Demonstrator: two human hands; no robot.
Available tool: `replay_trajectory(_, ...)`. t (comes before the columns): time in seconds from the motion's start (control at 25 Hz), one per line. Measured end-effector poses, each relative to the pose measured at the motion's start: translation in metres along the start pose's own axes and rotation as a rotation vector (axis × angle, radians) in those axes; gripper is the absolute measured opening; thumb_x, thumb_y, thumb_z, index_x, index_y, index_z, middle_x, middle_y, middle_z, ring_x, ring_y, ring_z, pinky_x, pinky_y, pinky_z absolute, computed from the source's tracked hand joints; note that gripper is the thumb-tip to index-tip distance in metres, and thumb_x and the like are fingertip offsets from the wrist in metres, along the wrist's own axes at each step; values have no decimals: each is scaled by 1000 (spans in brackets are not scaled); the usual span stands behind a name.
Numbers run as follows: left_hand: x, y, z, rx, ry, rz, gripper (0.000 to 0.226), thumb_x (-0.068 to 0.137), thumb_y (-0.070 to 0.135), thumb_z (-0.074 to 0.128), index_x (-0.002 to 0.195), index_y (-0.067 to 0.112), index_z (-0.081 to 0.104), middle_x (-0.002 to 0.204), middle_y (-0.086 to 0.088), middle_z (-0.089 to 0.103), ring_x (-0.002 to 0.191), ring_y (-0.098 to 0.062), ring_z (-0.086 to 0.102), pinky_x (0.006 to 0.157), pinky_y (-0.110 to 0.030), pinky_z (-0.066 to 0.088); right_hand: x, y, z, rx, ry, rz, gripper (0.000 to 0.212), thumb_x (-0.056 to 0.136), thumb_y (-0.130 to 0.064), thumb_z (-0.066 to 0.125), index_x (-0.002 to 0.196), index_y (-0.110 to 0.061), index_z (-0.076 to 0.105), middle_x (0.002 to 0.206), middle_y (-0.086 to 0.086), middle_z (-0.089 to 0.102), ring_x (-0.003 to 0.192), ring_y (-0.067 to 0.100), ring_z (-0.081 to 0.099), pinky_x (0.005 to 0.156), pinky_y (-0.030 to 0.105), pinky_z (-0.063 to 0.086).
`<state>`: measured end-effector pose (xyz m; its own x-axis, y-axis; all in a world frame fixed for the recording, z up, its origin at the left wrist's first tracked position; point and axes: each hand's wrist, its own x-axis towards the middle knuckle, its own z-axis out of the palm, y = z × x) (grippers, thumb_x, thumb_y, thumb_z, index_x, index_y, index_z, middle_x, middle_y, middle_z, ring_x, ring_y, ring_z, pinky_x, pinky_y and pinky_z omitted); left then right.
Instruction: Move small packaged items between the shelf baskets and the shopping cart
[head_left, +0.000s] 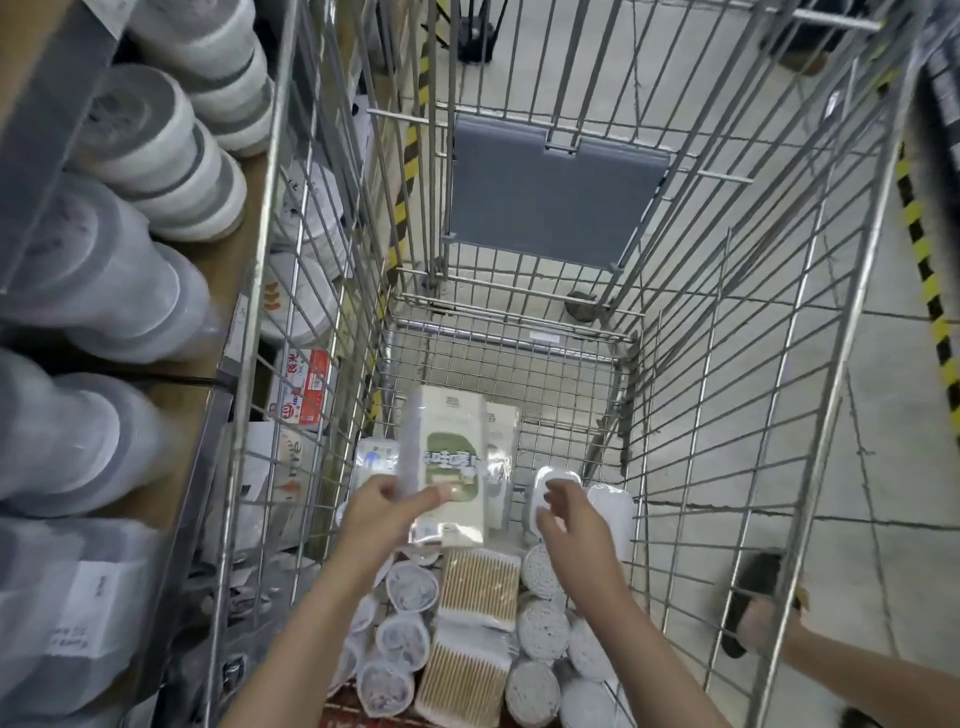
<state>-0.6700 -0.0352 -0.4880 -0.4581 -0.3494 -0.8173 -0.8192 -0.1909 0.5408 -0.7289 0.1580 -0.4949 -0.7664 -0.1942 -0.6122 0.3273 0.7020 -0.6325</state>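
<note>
Nearest you lay the flat clear boxes of wooden cotton swabs (480, 587) on the floor of the silver wire shopping cart (769, 415), flanked by round clear-wrapped white packs (543, 629). Your left hand (376, 512) had its grip clamped on a tall white-and-green plastic-wrapped packet (449, 462), held upright just above that pile; your right hand (569, 512) hovered beside it, fingers apart, holding nothing. I judged you mid-transfer with the packet, though which way I could not tell; the next move called for a steady carry clear of the wire sides. The packet's white lettering was too blurred to read.
</note>
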Motion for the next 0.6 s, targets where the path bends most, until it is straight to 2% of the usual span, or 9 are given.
replay_trajectory(0.12,-17,-2,-20,-110,79,31,44,78,28,74,108,15,45,89,5,55,77,-9,55,55,-21,40,21,-19,37,-20,-64,-8,47,96,-12,51,141,-12,36,125,-9,44,114,6,44,98,21,36)
replay_trajectory(0.16,-20,-4,-24,-124,89,40,45,78,29,74,108,16,44,88,7,54,76,-7,54,55,-22,39,29,-22,50,-44,-51,3,53,94,-14,54,142,-11,32,128,-5,43,116,11,46,99,24,38)
replay_trajectory(0.24,-20,-11,-28,-155,106,45,48,76,30,76,112,13,48,91,5,59,79,-9,58,58,-25,42,45,-26,73,-100,-17,89,72,90,-22,60,147,-5,19,141,12,39,125,29,45,104,40,41)
replay_trajectory(0.32,-18,-19,-29,-188,130,26,49,74,29,78,112,13,51,92,3,63,81,-13,61,61,-28,45,59,-31,86,-135,-16,221,89,90,-29,63,149,1,3,151,22,25,136,37,30,113,43,29)
replay_trajectory(0.4,-16,-26,-30,-236,148,6,48,72,26,79,111,14,52,88,1,65,79,-16,63,62,-29,47,70,-32,92,-103,-22,349,102,89,-32,64,147,4,-11,156,21,11,143,36,16,116,40,18)
replay_trajectory(0.48,-15,-31,-30,-274,145,3,49,72,24,80,111,12,53,88,0,67,81,-19,65,66,-32,50,80,-31,97,-85,-21,448,109,83,-34,70,147,3,-11,156,21,13,142,36,19,114,41,22)
replay_trajectory(0.6,-13,-38,-33,-315,120,-16,61,65,29,85,115,11,55,96,-4,70,87,-23,68,79,-41,54,88,-28,100,-13,25,508,106,70,-35,83,142,-1,12,144,20,37,128,35,41,101,40,39)
